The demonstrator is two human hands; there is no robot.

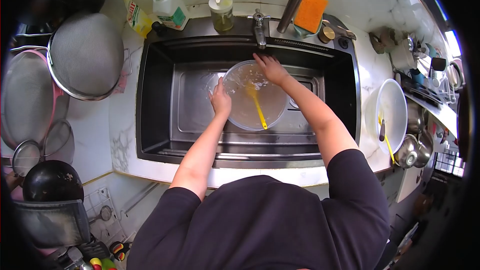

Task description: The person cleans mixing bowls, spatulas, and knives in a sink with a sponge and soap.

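Note:
A round, translucent bowl point(237, 111) sits in the dark sink, holding cloudy water with some foam on top. A yellow-handled utensil point(259, 107) leans in it, its handle toward me and its head blurred under the water. My left hand point(220, 101) is on the bowl's left rim, fingers long against the outer wall. Across the far rim, just below the faucet, lies my right hand point(271, 70), with its fingertips over the edge. Both hands appear to hold the bowl; the undersides of the fingers are hidden.
Behind the sink point(187, 125) stand a faucet point(259, 30), a green-pump bottle point(170, 9), a soap dispenser point(221, 12) and an orange sponge point(310, 12). Mesh strainers point(86, 55) hang at left. On the right counter is a white basin point(392, 112) with a yellow-handled tool.

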